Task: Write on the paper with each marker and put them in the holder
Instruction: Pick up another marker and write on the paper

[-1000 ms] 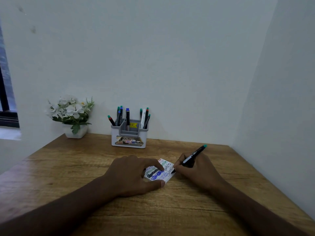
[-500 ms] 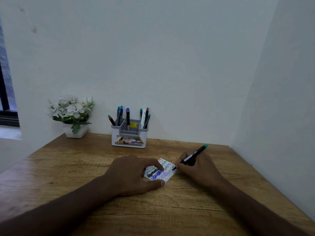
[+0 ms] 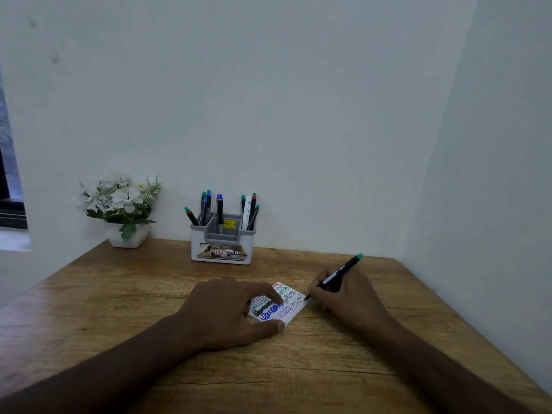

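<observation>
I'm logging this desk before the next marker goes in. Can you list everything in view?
Table: one, brown wood, fills the foreground.
Holder: one, white and grey, back centre of the table by the wall.
Markers in holder: about eight, mostly dark with green, blue or red ends, standing upright or leaning.
Flowers: one white pot, white blooms, back left.
Paper: one, white with coloured scribbles, centre.
Marker: one, black with green end, tip at the paper's right edge.
Left hand: pressing on the paper.
Right hand: holding the marker.
</observation>
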Action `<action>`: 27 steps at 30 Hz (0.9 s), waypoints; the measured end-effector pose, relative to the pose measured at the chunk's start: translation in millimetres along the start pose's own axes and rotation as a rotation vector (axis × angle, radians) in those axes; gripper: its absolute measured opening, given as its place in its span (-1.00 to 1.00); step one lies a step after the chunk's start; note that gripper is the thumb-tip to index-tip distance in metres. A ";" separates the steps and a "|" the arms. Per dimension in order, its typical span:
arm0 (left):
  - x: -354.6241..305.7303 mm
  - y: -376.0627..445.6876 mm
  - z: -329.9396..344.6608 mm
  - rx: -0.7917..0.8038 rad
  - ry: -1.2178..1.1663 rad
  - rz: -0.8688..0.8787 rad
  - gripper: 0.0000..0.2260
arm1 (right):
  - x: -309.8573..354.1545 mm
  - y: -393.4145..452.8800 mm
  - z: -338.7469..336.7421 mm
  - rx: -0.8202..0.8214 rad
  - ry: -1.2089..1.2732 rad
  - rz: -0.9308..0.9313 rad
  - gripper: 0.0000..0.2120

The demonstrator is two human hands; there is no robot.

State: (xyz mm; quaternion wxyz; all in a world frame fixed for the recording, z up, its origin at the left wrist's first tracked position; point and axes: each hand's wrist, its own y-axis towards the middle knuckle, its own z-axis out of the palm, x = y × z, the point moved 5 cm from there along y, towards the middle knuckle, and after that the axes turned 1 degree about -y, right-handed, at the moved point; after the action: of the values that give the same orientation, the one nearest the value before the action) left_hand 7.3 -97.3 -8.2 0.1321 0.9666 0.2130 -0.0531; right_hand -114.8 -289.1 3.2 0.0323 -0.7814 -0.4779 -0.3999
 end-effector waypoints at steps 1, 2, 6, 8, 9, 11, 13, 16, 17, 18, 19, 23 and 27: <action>0.1 0.0 0.1 -0.001 0.000 -0.001 -0.41 | 0.5 -0.5 -0.2 -0.007 -0.006 0.001 -0.88; 0.2 -0.1 0.1 -0.003 0.001 0.000 -0.41 | 1.0 -0.5 0.0 -0.013 -0.011 -0.005 -0.86; -0.2 0.1 0.6 -0.004 -0.003 0.001 -0.41 | -1.2 -1.1 -2.0 -0.020 0.006 0.007 -0.85; -0.3 0.3 0.3 -0.004 -0.007 -0.002 -0.42 | -0.8 -2.0 -2.3 -0.026 0.011 0.014 -0.87; -0.2 0.4 0.4 -0.005 -0.007 -0.004 -0.43 | 0.0 -2.0 -2.3 -0.028 0.001 0.011 -0.86; -0.4 0.6 0.3 -0.004 -0.005 -0.005 -0.43 | 1.0 -1.9 -2.6 -0.025 -0.010 0.012 -0.84; -0.2 0.4 0.7 0.004 -0.010 -0.007 -0.43 | 0.4 -2.4 -3.4 -0.037 -0.008 0.016 -0.83; -0.3 0.3 0.7 0.014 -0.014 -0.009 -0.43 | -0.2 -2.6 -7.5 -0.150 -0.041 0.000 -0.87; -0.4 0.1 0.6 0.013 -0.016 -0.008 -0.43 | 0.4 -2.6 -11.2 -0.215 -0.038 -0.017 -0.90; -1.0 -0.5 0.2 0.006 -0.018 -0.005 -0.42 | 1.9 -2.9 -15.9 -0.279 -0.026 -0.039 -0.90; -1.6 -1.4 -0.5 -0.009 -0.020 -0.001 -0.42 | 2.9 -3.7 -19.9 -0.325 -0.002 -0.059 -0.89; -2.2 -5.0 -6.2 -0.135 -0.078 0.007 -0.52 | 4.0 -9.5 -22.6 -0.323 0.109 -0.068 -0.84; -1.8 -8.4 -18.5 -0.291 -0.207 0.008 -0.68 | 6.8 -13.3 -16.1 -0.248 0.247 -0.022 -0.82</action>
State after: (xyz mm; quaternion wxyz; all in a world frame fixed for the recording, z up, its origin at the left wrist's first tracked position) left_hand 3.0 -85.5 7.8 0.2919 0.9275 0.2000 -0.1205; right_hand -133.1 -284.0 14.2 -0.0104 -0.7192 -0.4256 -0.5491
